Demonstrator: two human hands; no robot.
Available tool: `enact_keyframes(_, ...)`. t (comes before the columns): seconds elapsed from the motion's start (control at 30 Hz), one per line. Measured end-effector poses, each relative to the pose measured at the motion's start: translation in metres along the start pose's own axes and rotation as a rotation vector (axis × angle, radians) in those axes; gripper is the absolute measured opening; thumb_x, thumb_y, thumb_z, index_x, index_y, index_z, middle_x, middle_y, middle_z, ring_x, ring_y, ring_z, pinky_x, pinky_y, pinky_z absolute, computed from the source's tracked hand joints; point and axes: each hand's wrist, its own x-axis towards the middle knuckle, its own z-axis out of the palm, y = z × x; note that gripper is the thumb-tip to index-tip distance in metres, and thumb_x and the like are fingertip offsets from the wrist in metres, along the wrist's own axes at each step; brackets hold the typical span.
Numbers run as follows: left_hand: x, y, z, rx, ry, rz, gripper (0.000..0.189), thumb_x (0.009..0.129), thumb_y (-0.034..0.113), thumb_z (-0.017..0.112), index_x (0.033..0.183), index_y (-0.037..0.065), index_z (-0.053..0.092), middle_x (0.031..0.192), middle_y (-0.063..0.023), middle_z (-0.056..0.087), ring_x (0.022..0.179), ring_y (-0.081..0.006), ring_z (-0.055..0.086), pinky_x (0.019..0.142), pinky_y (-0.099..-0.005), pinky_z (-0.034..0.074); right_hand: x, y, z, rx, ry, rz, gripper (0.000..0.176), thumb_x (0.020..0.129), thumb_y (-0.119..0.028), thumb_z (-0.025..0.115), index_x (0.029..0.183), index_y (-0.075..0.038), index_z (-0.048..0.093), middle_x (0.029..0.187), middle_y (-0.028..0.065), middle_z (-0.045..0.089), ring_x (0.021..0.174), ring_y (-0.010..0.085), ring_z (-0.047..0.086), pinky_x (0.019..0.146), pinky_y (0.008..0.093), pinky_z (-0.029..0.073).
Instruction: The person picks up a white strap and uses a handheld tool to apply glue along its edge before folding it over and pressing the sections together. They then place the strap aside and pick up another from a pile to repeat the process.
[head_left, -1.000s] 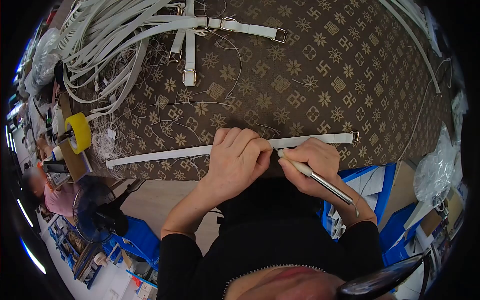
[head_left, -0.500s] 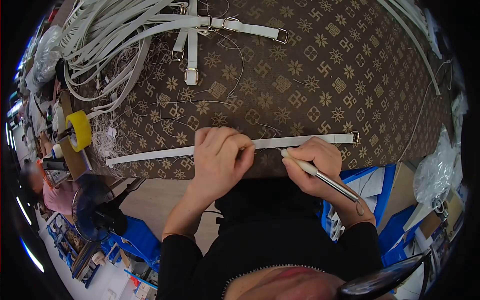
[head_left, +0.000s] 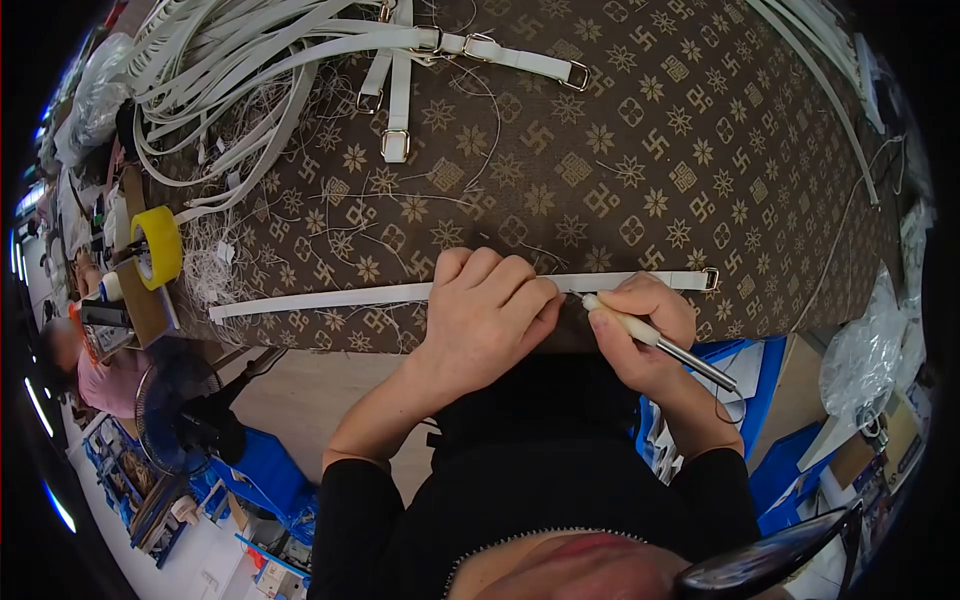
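Observation:
A narrow white strap (head_left: 330,300) lies across the cloth, with a metal buckle (head_left: 711,279) at its right end. My left hand (head_left: 490,315) is closed over the middle of the strap, thumb and forefinger pinched together at it. In my right hand (head_left: 648,325) is a pen-like tool (head_left: 690,358) with a cream grip, a shiny metal rear and a thin loop at its end. Its fine tip points left, right at the strap beside my left fingertips. Loose thread ends lie just above the strap there.
A heap of white straps (head_left: 215,85) with buckles fills the back left, with tangled thread scraps (head_left: 215,275) below it. Yellow tape (head_left: 160,252) stands at the left edge. More straps (head_left: 800,45) lie back right. A fan (head_left: 185,410) and a person (head_left: 110,385) are left.
My left hand has slid right along the strap, closer to the tool tip. My right hand and the tool have shifted slightly right.

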Motion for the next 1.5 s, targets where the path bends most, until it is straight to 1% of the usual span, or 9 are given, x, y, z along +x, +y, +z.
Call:
enact_keyframes(0.03, -0.0003, 0.0001, 0.0003, -0.003, 0.012, 0.0, 0.023, 0.066, 0.009, 0.079, 0.081, 0.015, 0.064, 0.078, 0.0027, 0.057, 0.072, -0.018, 0.055, 0.073, -0.033, 0.036, 0.0007, -0.0009, 0.0001, -0.028, -0.015, -0.008, 0.02, 0.075, 0.0, 0.075, 0.091, -0.003, 0.064, 0.07, 0.0076, 0.065, 0.055, 0.0174, 0.059, 0.051, 0.0271, 0.044)
enact_keyframes(0.13, -0.0037, -0.0011, -0.0029, -0.019, 0.029, -0.015, 0.024, 0.064, 0.004, 0.077, 0.081, 0.014, 0.064, 0.078, 0.0016, 0.058, 0.072, -0.0188, 0.056, 0.072, -0.0334, 0.038, 0.002, -0.001, 0.0029, -0.065, -0.016, -0.031, 0.02, 0.072, -0.001, 0.077, 0.088, -0.005, 0.065, 0.069, 0.0068, 0.065, 0.055, 0.0183, 0.06, 0.051, 0.0279, 0.045)
enact_keyframes(0.17, -0.0047, -0.0016, -0.0035, -0.02, 0.026, -0.013, 0.024, 0.064, 0.004, 0.077, 0.081, 0.014, 0.064, 0.078, 0.0016, 0.058, 0.072, -0.0188, 0.056, 0.072, -0.0334, 0.038, 0.0025, -0.0016, 0.0035, -0.064, -0.013, -0.029, 0.02, 0.072, -0.001, 0.077, 0.088, -0.005, 0.065, 0.069, 0.0068, 0.065, 0.055, 0.0183, 0.06, 0.051, 0.0279, 0.045)
enact_keyframes(0.23, -0.0059, -0.0026, -0.0038, -0.037, 0.044, -0.02, 0.025, 0.063, 0.0, 0.076, 0.081, 0.013, 0.063, 0.079, 0.0002, 0.058, 0.072, -0.0195, 0.057, 0.071, -0.034, 0.04, 0.0043, -0.0035, 0.0038, -0.202, -0.077, -0.094, 0.019, 0.07, -0.001, 0.078, 0.084, -0.005, 0.066, 0.069, 0.0058, 0.064, 0.055, 0.0189, 0.06, 0.05, 0.0284, 0.046)
enact_keyframes(0.33, -0.0054, -0.0044, -0.0037, -0.032, 0.044, 0.014, 0.023, 0.066, 0.003, 0.075, 0.083, 0.012, 0.061, 0.078, 0.0, 0.054, 0.072, -0.0194, 0.054, 0.07, -0.0337, 0.04, 0.0053, -0.0039, 0.005, -0.202, -0.087, -0.094, 0.019, 0.068, -0.001, 0.078, 0.082, -0.006, 0.066, 0.068, 0.005, 0.064, 0.055, 0.0194, 0.06, 0.049, 0.0285, 0.046)
enact_keyframes(0.47, -0.0046, -0.0049, -0.0031, -0.023, 0.034, 0.016, 0.024, 0.066, 0.004, 0.075, 0.084, 0.012, 0.061, 0.078, 0.0001, 0.054, 0.072, -0.0193, 0.054, 0.071, -0.0336, 0.04, 0.0059, -0.0032, 0.0048, -0.222, -0.106, -0.104, 0.019, 0.069, -0.001, 0.078, 0.082, -0.006, 0.066, 0.067, 0.0053, 0.064, 0.055, 0.0195, 0.06, 0.049, 0.0283, 0.046)
enact_keyframes(0.57, -0.0053, -0.0043, -0.003, -0.032, 0.03, -0.014, 0.027, 0.064, 0.0, 0.075, 0.084, 0.012, 0.062, 0.079, -0.0009, 0.056, 0.072, -0.0211, 0.055, 0.071, -0.0345, 0.04, 0.0057, -0.0022, 0.0056, -0.225, -0.105, -0.11, 0.019, 0.069, -0.002, 0.078, 0.083, -0.005, 0.066, 0.068, 0.0054, 0.064, 0.055, 0.0195, 0.061, 0.049, 0.0282, 0.046)
enact_keyframes(0.93, -0.0064, -0.0055, -0.0029, -0.048, 0.018, -0.02, 0.028, 0.065, 0.001, 0.074, 0.086, 0.013, 0.06, 0.081, -0.001, 0.056, 0.073, -0.0211, 0.055, 0.073, -0.0348, 0.038, 0.0071, -0.003, 0.0065, -0.228, -0.114, -0.118, 0.022, 0.068, -0.002, 0.08, 0.086, -0.005, 0.066, 0.07, 0.0058, 0.065, 0.057, 0.0197, 0.062, 0.05, 0.0284, 0.047)
enact_keyframes(1.5, -0.0074, -0.0065, -0.0026, -0.051, 0.0, -0.019, 0.027, 0.067, 0.004, 0.074, 0.087, 0.013, 0.058, 0.081, -0.0005, 0.056, 0.073, -0.0206, 0.054, 0.074, -0.0356, 0.037, 0.0074, -0.0017, 0.0073, -0.238, -0.118, -0.139, 0.023, 0.068, -0.001, 0.08, 0.085, -0.004, 0.066, 0.07, 0.0068, 0.065, 0.057, 0.0206, 0.062, 0.051, 0.0288, 0.048)
